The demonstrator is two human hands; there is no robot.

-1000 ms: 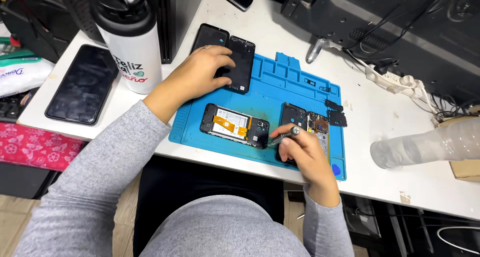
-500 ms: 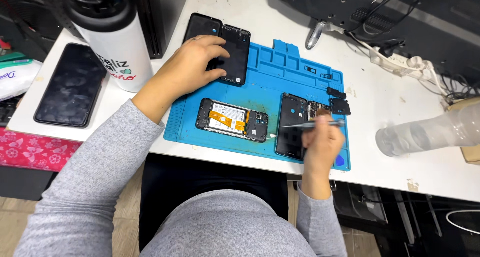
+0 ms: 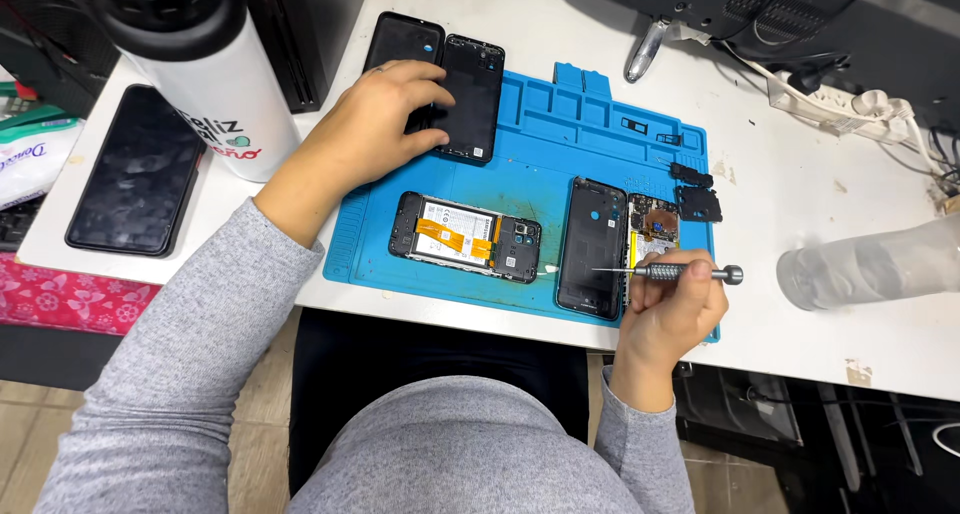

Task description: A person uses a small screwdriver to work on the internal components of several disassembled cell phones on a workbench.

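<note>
My right hand (image 3: 668,319) grips a small metal screwdriver (image 3: 672,271) at the front right of the blue repair mat (image 3: 540,159); its tip points left over a black phone back cover (image 3: 592,246). Beside that cover lies an opened phone body (image 3: 655,232) with exposed parts. My left hand (image 3: 372,124) rests with fingers spread on a black phone (image 3: 468,99) at the mat's back left corner. A second black cover (image 3: 400,42) lies just left of it. An open phone with an orange flex cable (image 3: 465,237) lies in the mat's middle, untouched.
A white bottle with a black cap (image 3: 205,69) stands at the left, with a dark phone (image 3: 138,169) beside it. Small black parts (image 3: 697,189) lie at the mat's right edge. A clear plastic bottle (image 3: 870,264) lies on its side at right; cables and a power strip (image 3: 850,99) run behind.
My right hand has shifted right along the mat's front edge and turned the screwdriver to lie level, tip to the left. The left hand stays on the black phone.
</note>
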